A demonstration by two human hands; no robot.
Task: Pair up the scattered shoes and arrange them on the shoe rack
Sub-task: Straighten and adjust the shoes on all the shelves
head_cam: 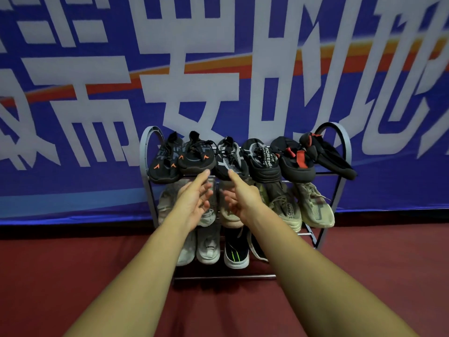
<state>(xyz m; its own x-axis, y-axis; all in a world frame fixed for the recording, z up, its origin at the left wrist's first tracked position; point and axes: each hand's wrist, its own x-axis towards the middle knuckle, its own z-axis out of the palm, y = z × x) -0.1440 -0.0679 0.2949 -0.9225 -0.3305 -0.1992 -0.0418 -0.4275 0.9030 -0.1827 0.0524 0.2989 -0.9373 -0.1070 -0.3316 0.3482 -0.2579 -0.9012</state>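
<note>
Looking down through the head camera, I see a dark red floor (73,276) running up to a blue banner (73,181) with big white characters and an orange stripe. The grey metal shoe rack (218,277) stands on the floor against that banner, with three tiers.

On the top tier I count six black shoes. Two with orange marks (195,159) sit at the left end, two with white markings (230,159) in the middle, and two with red straps (295,161) at the right end. The middle tier carries beige shoes (315,207): two are plain at its right end, while the others are partly hidden behind my arms, so I cannot count them. The bottom tier shows two pale shoes (207,246) and two black shoes with white soles (237,251).

My left hand (194,203) is spread loose and holds nothing, its forefinger at the toe of an orange-marked shoe. My right hand (244,198) grips nothing either, its forefinger pointing at the toe of a white-marked shoe.
</note>
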